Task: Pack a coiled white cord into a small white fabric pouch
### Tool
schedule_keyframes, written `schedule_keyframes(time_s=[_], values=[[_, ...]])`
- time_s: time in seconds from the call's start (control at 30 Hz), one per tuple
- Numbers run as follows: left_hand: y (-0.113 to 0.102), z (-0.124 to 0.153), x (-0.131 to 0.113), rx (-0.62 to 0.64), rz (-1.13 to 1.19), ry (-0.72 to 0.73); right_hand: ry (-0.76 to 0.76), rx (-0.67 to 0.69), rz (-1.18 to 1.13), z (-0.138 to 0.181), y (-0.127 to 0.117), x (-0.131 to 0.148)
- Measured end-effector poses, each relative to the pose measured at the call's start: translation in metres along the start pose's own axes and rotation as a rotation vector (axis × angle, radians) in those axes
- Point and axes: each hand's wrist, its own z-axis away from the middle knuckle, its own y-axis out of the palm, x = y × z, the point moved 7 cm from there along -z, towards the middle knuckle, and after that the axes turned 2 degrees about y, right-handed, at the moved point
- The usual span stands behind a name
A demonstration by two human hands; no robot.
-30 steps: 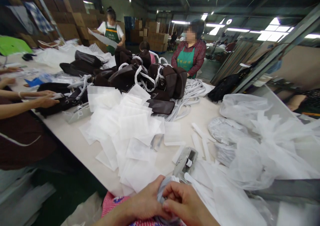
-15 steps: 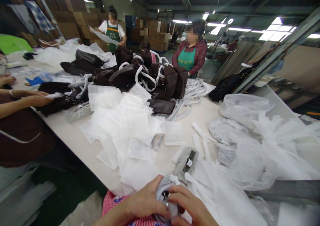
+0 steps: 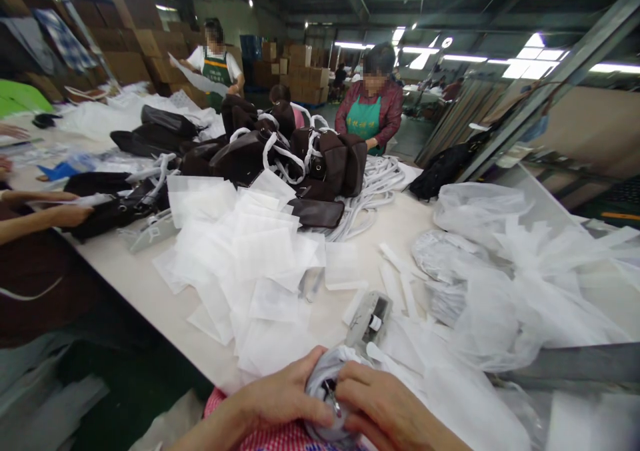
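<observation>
Low at the centre of the head view, a rolled bundle of white wrapped strap [image 3: 334,368] with a metal clasp [image 3: 331,399] in its middle sits between my hands. My left hand [image 3: 294,392] is wrapped around its left side, thumb along the top. My right hand [image 3: 376,398] grips the right side with bent fingers close to the clasp; some fingertips are hidden by the roll. Just beyond the bundle lies a grey tape dispenser [image 3: 370,318]. Thin white sheets [image 3: 263,244] are spread in a loose pile ahead of my left hand.
Dark brown bags [image 3: 330,161] with white-wrapped handles are heaped across the table [image 3: 387,218]. Clear plastic bags [image 3: 495,304] lie at right. A co-worker's hand [image 3: 75,212] holds something white at left; a person in a green apron [image 3: 367,114] stands beyond the heap.
The view has shifted slightly, so the table's things sit further left. My right hand has turned a little over the bundle, which I still hold. The co-worker's hands at left have moved.
</observation>
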Motion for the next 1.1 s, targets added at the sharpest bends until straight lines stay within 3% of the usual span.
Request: schedule_keyframes(time_s=[0.13, 0.33, 0.47, 0.57, 0.67, 0.83, 0.93, 1.1], values=[[-0.003, -0.003, 0.009, -0.008, 0.04, -0.015, 0.022, 0.042, 0.113, -0.004, 0.008, -0.01], [0.007, -0.003, 0.0, -0.015, 0.033, 0.041, -0.169, -0.238, 0.442, -0.002, 0.006, -0.004], [0.008, -0.004, 0.0, -0.067, -0.105, 0.022, -0.084, -0.217, 0.292, 0.005, 0.013, -0.01], [0.009, -0.004, -0.003, -0.072, -0.046, 0.063, -0.018, -0.344, 0.178, 0.02, 0.006, -0.012], [0.014, -0.004, -0.006, -0.02, 0.01, 0.075, -0.024, -0.382, 0.106, 0.032, 0.001, -0.007], [0.016, -0.001, -0.011, -0.006, -0.058, 0.075, -0.103, -0.424, 0.155, 0.033, -0.007, 0.012], [0.016, -0.001, -0.011, 0.002, -0.098, 0.075, -0.122, -0.377, 0.237, 0.025, -0.002, 0.017], [0.011, -0.001, -0.004, 0.004, -0.095, 0.061, -0.037, -0.343, 0.281, 0.018, 0.008, 0.005]])
